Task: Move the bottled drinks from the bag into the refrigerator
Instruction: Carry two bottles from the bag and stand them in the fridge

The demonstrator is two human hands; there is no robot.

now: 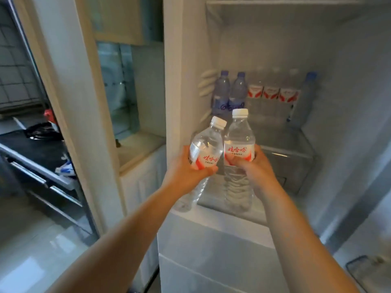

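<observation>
Left of the grip, a pale wall pillar separates a dim kitchen: black stove on a metal counter, glossy tiled floor reflecting daylight below.

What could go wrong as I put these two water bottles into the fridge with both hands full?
The left bottle is tilted in the left hand and touches the right bottle, so either could slip. Pushing them in may knock over the blue-capped bottles and red-labelled bottles standing at the back of the shelf.
</observation>
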